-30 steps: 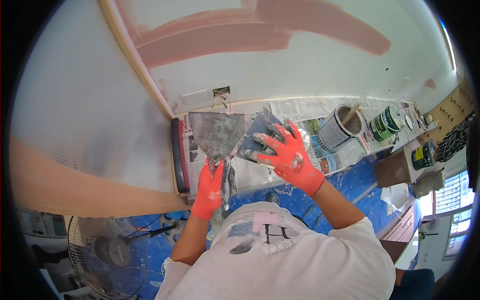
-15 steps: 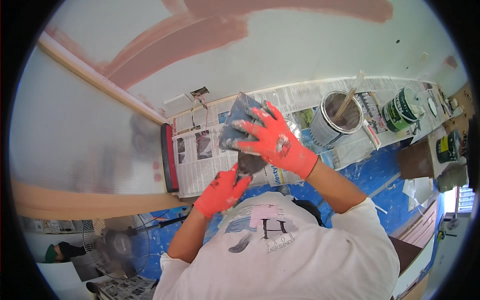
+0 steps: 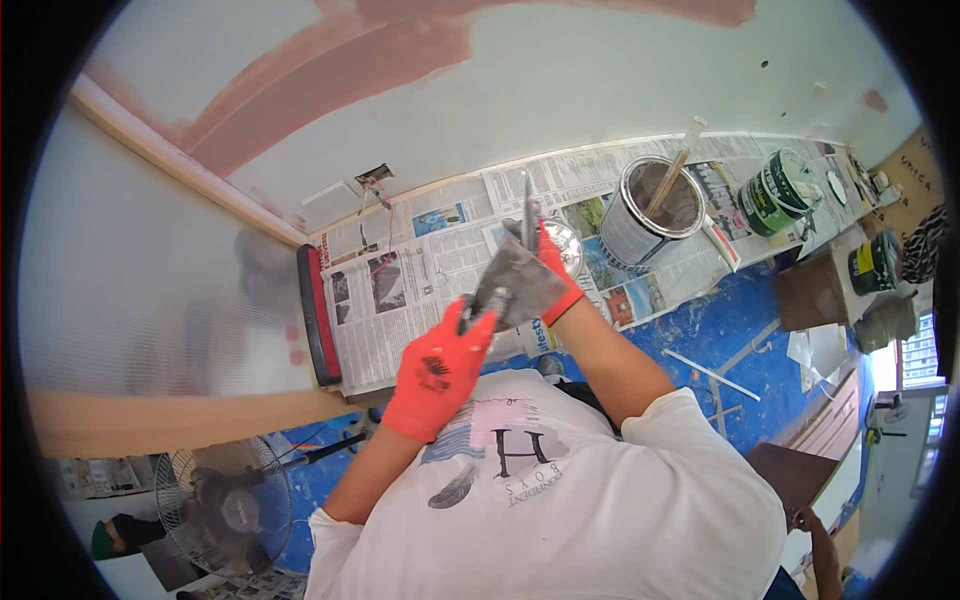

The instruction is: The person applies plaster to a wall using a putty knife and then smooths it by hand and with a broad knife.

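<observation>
My gloved left hand [image 3: 440, 370] is closed on a scraper, whose wide, grey, smeared blade [image 3: 525, 285] points up and right. Behind that blade, my gloved right hand [image 3: 557, 290], mostly hidden, grips a second blade [image 3: 529, 220], seen nearly edge-on and upright. The two blades overlap; I cannot tell if they touch. Both are over the newspaper-covered bench [image 3: 390, 335]. Just right stand a round metal lid [image 3: 567, 240] and an open metal can [image 3: 630, 245] with wooden stirrers in it.
A green bucket [image 3: 765, 205] stands further right on the bench. A red-and-black bar [image 3: 318, 310] lies at its left end, a fan [image 3: 225, 505] stands lower left, blue sheeting [image 3: 725, 350] covers the floor. Another person's arm [image 3: 822, 555] shows lower right. A patched wall [image 3: 500, 100] rises behind.
My right hand has turned its blade from flat to edge-on and moved behind the left scraper. My left hand's blade has tipped to the right. The view has shifted slightly.
</observation>
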`<state>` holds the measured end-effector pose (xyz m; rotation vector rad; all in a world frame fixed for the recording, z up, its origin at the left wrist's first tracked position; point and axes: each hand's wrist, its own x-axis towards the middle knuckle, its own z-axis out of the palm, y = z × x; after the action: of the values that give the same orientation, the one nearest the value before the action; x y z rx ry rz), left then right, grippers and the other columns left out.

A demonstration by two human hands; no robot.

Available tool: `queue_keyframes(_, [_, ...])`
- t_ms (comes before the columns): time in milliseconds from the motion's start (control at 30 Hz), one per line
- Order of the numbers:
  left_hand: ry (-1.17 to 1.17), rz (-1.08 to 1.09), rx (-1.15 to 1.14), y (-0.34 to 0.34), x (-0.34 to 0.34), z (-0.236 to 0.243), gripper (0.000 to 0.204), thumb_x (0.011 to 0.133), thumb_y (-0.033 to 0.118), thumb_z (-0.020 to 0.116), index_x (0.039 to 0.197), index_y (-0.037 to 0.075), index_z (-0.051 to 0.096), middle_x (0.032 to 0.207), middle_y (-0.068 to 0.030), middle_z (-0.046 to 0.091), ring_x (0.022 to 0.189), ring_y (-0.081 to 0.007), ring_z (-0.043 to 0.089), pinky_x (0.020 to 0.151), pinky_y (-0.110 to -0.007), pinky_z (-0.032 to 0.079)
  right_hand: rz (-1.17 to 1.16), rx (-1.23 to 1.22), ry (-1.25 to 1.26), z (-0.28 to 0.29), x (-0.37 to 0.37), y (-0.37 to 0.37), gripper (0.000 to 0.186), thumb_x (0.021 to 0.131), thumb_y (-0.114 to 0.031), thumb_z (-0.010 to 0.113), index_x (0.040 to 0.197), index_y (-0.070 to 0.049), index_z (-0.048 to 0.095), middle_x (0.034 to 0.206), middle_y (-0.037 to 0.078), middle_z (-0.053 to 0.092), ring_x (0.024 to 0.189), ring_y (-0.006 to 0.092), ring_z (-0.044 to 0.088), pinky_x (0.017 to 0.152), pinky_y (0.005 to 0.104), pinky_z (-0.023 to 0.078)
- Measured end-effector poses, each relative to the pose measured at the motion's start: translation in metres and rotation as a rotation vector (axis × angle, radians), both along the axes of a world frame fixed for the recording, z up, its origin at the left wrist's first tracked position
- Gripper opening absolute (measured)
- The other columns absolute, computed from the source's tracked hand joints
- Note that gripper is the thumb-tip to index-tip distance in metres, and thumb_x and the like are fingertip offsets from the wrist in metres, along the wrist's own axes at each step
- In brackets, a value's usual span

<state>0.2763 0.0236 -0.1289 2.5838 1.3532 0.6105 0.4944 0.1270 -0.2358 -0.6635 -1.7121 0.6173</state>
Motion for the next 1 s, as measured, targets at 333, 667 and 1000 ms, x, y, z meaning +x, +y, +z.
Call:
queue_keyframes(333, [0.061, -0.144, -0.173, 0.008, -0.008, 0.017, 0.046, 0.095, 0.013, 0.055, 0.141, 0.014, 0.05, 0.11, -0.0193, 0.057, 0.081, -0.0341, 0.066, 0.066, -0.042, 0.053, -0.006, -0.004, -0.5, -0.028, -0.012, -0.001, 0.039, 0.056, -0.037, 0.08, 0.092, -0.022, 0.076, 0.099, 0.0, 0.069, 0.099, 0.0242, 0.062, 0.087, 0.0362, 0.052])
queue_keyframes(667, [-0.055, -0.054, -0.166, 0.042, 0.0, 0.005, 0.047, 0.096, 0.014, 0.059, 0.141, 0.007, 0.048, 0.108, -0.0174, 0.059, 0.085, -0.0359, 0.063, 0.072, -0.043, 0.052, 0.259, -0.923, 0.836, -0.029, -0.01, -0.02, 0.036, 0.103, -0.045, 0.051, 0.113, -0.012, 0.062, 0.079, 0.001, 0.061, 0.065, 0.0145, 0.061, 0.051, 0.0312, 0.049])
queue_keyframes(1000, [-0.475, -0.1, -0.318, 0.045, 0.015, -0.005, 0.047, 0.095, 0.013, 0.059, 0.141, 0.01, 0.05, 0.107, -0.0184, 0.063, 0.084, -0.0312, 0.066, 0.075, -0.037, 0.053, 0.35, -0.826, 0.968, -0.108, -0.008, 0.007, 0.038, 0.101, -0.041, 0.051, 0.126, -0.012, 0.056, 0.104, 0.004, 0.064, 0.087, 0.0146, 0.062, 0.074, 0.0303, 0.052])
